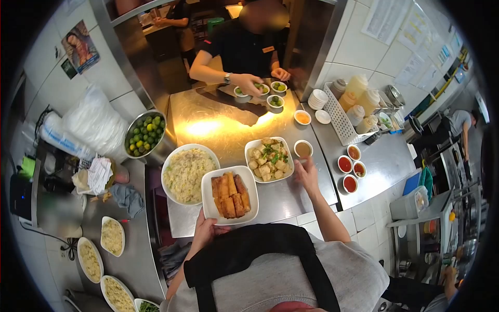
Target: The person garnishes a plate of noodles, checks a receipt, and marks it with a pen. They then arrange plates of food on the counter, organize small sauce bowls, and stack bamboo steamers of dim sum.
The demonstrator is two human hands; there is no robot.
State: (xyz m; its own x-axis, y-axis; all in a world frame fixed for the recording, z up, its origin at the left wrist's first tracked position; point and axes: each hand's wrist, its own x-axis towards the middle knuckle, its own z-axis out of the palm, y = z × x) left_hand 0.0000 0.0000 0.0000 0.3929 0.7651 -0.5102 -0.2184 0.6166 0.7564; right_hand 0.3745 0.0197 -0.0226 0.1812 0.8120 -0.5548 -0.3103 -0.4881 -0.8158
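Note:
My left hand [206, 229] grips the lower edge of a square white dish [250, 212] of brown fried rolls [228, 196], held over the counter's near side. To its left is a round bowl of fried rice [189, 174]. A square bowl of tofu cubes with green herbs [268, 160] stands to its right. My right hand [306, 174] is beside that bowl, just below a small cup of brown sauce [302, 149]; its fingers are partly hidden, and whether it touches the cup is unclear.
Across the steel counter [202, 112], a co-worker's hand [249, 84] reaches over small cups of green citrus [275, 101]. A citrus pot [145, 133] stands left. Right are a bottle basket [340, 117] and red sauce cups [345, 164]. Rice dishes [91, 260] sit lower left.

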